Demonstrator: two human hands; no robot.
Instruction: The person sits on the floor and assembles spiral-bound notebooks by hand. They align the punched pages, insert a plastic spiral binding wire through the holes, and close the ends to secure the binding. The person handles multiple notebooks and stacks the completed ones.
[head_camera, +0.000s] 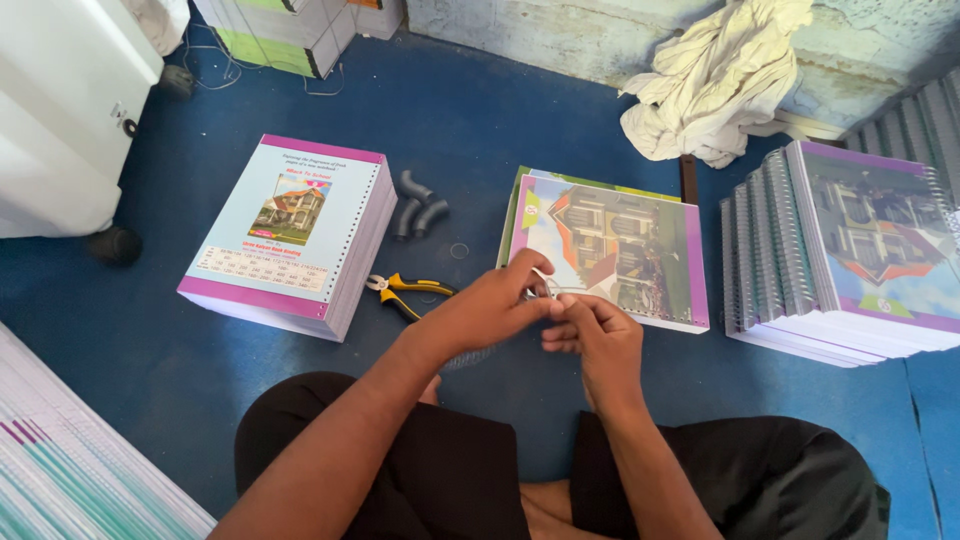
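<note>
Both bare forearms reach forward from the lap and converge in front of the crossed legs. The left hand is curled palm-down, fingertips pinched together, touching the right hand, whose fingers are bent inward to meet it.

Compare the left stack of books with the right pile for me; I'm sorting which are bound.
The left stack sits square, edges aligned, its punched holes bare with no spiral; the right pile is fanned out, each book already wearing a spiral. The left stack shows a pale printed cover with a small house picture; the right pile shows a full-cover house picture. Both have purple borders and lie on the blue floor.
</note>
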